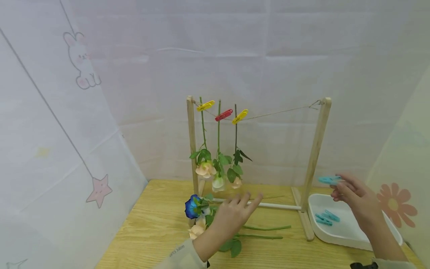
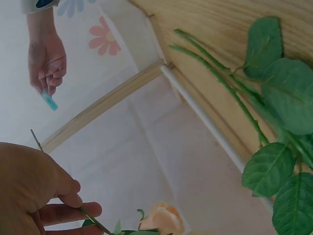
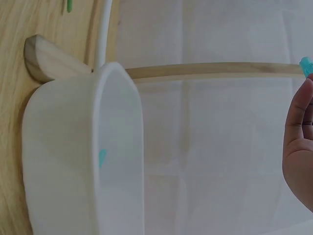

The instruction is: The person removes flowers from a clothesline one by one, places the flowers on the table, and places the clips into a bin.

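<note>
My left hand (image 1: 233, 213) pinches the thin green stem of a rose (image 2: 93, 220) between thumb and fingers; the stem's bare end points right. Below that hand, more cut roses lie on the table, among them a blue rose (image 1: 191, 206) and a peach rose (image 1: 197, 228). Above the tray, my right hand (image 1: 357, 200) holds a turquoise clothespin (image 1: 329, 180) at its fingertips. Three roses hang heads-down from a string (image 1: 272, 115), clipped by a yellow clothespin (image 1: 205, 105), a red clothespin (image 1: 224, 115) and another yellow clothespin (image 1: 240, 116).
A wooden frame (image 1: 315, 153) carries the string between two posts, with a white bar (image 1: 279, 206) low across it. Right of it stands a white tray (image 1: 349, 239) with several turquoise clothespins (image 1: 324, 219) inside. Pale cloth walls surround the wooden table (image 1: 147, 224).
</note>
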{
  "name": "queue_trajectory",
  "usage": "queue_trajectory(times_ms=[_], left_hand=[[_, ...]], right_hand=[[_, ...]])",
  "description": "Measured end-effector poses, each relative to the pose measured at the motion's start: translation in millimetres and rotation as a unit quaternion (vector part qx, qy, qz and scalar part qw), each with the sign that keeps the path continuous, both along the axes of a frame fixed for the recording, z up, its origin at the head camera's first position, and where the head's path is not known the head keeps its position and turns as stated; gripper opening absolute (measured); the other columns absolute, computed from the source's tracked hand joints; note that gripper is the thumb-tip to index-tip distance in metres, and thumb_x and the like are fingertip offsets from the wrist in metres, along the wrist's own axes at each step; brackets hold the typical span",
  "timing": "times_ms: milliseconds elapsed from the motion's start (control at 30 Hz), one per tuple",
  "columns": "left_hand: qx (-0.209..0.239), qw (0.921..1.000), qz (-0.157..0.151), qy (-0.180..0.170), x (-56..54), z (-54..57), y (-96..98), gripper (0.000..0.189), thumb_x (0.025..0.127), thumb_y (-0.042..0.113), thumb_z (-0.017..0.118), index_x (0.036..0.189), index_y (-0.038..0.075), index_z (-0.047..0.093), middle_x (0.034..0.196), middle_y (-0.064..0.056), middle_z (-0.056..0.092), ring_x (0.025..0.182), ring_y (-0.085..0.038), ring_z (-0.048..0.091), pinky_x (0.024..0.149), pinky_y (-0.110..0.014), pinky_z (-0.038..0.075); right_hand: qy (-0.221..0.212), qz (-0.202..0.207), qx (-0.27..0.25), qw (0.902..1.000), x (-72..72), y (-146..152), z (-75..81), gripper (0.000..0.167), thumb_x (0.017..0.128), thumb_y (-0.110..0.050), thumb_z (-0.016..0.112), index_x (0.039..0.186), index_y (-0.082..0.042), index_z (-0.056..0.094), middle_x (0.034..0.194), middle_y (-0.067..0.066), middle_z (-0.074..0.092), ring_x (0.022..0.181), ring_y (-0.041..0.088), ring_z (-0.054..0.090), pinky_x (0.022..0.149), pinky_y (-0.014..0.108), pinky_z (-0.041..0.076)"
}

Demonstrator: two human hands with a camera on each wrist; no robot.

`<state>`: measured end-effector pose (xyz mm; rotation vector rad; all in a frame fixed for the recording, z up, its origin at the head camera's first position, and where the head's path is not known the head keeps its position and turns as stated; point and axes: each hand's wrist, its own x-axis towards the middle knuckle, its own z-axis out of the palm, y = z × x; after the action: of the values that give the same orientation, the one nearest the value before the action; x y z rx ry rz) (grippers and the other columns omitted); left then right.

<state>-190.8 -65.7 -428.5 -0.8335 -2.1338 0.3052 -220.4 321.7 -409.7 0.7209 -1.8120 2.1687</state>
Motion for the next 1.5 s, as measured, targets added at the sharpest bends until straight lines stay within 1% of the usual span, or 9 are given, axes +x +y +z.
queue_trajectory(times_ms=[200,433,567,767,1000,1067,1133,1333,1500], left_hand=[[-0.002,0.9999,-0.01,-0.01,2.5,-10.2,4.5,0.078,0.088,0.011,0.08,0.155,0.027,0.043,0.127,0.001,0.067,0.095,-0.016,0.074,0.065,-0.026,0.06],[-0.036,0.9987,0.007,-0.035,6.0,-18.6,7.1,0.09,0.086,0.017,0.083,0.16,0.027,0.032,0.135,0.0,0.063,0.105,-0.018,0.072,0.068,-0.027,0.061],[-0.055,0.9976,0.015,-0.04,7.4,-23.9,8.3,0.095,0.085,0.021,0.084,0.161,0.029,0.028,0.138,0.001,0.062,0.105,-0.017,0.071,0.066,-0.026,0.06],[-0.064,0.9966,0.011,-0.051,9.1,-29.0,13.2,0.087,0.089,0.024,0.081,0.16,0.029,0.032,0.134,0.002,0.065,0.1,-0.015,0.072,0.067,-0.025,0.06],[-0.098,0.9877,0.036,-0.117,11.7,-33.9,19.0,0.09,0.087,0.026,0.082,0.159,0.031,0.029,0.137,0.0,0.061,0.104,-0.019,0.071,0.066,-0.029,0.061],[-0.106,0.986,0.039,-0.123,12.0,-35.2,20.0,0.091,0.087,0.026,0.082,0.16,0.031,0.028,0.138,0.0,0.061,0.104,-0.019,0.071,0.066,-0.029,0.061],[-0.104,0.9868,0.037,-0.119,11.7,-37.1,20.6,0.09,0.087,0.027,0.082,0.16,0.031,0.029,0.137,0.0,0.061,0.103,-0.019,0.071,0.066,-0.029,0.061],[-0.11,0.9911,0.031,-0.069,10.1,-42.5,21.9,0.083,0.088,0.032,0.08,0.157,0.033,0.035,0.13,0.003,0.066,0.095,-0.015,0.073,0.063,-0.027,0.06],[-0.133,0.9884,0.038,-0.063,10.8,-43.5,22.8,0.082,0.09,0.036,0.078,0.159,0.034,0.032,0.129,0.006,0.066,0.094,-0.013,0.072,0.064,-0.025,0.06]], right_hand=[[-0.003,0.0,-0.008,1.0,3.6,10,-11.4,0.04,0.103,0.014,0.04,0.134,-0.003,0.058,0.103,0.004,0.076,0.083,0.015,0.071,0.074,0.025,0.059],[-0.027,-0.005,-0.006,0.9996,6.7,25,-26.1,0.043,0.103,0.013,0.04,0.135,-0.007,0.06,0.103,0.003,0.076,0.083,0.014,0.071,0.073,0.025,0.06],[-0.034,0.0,-0.012,0.9993,8.2,33,-34.6,0.042,0.103,0.013,0.039,0.135,-0.006,0.059,0.103,0.005,0.076,0.084,0.014,0.072,0.074,0.025,0.06],[-0.045,-0.016,-0.002,0.9989,10.2,42,-47.3,0.041,0.104,0.01,0.04,0.132,-0.011,0.061,0.102,0.002,0.076,0.083,0.014,0.071,0.075,0.024,0.059],[-0.061,-0.009,-0.005,0.9981,9.8,53,-58.1,0.043,0.105,0.009,0.04,0.132,-0.015,0.062,0.104,0.001,0.076,0.085,0.013,0.072,0.076,0.024,0.059],[-0.063,-0.007,-0.012,0.9979,9.8,55,-59.6,0.043,0.105,0.01,0.04,0.132,-0.015,0.062,0.104,0.001,0.076,0.085,0.013,0.072,0.076,0.024,0.059],[-0.065,-0.009,-0.014,0.9977,9.6,57,-61.1,0.043,0.105,0.009,0.04,0.132,-0.015,0.063,0.104,0.002,0.076,0.085,0.013,0.072,0.076,0.024,0.059],[-0.071,-0.022,-0.015,0.9971,9.9,66,-67.6,0.044,0.104,0.01,0.042,0.131,-0.016,0.065,0.103,0.002,0.077,0.084,0.013,0.073,0.075,0.024,0.06],[-0.09,-0.07,0.002,0.9935,10.4,73,-72.3,0.039,0.103,0.007,0.05,0.127,-0.017,0.068,0.098,0.002,0.078,0.08,0.014,0.073,0.071,0.026,0.061]])
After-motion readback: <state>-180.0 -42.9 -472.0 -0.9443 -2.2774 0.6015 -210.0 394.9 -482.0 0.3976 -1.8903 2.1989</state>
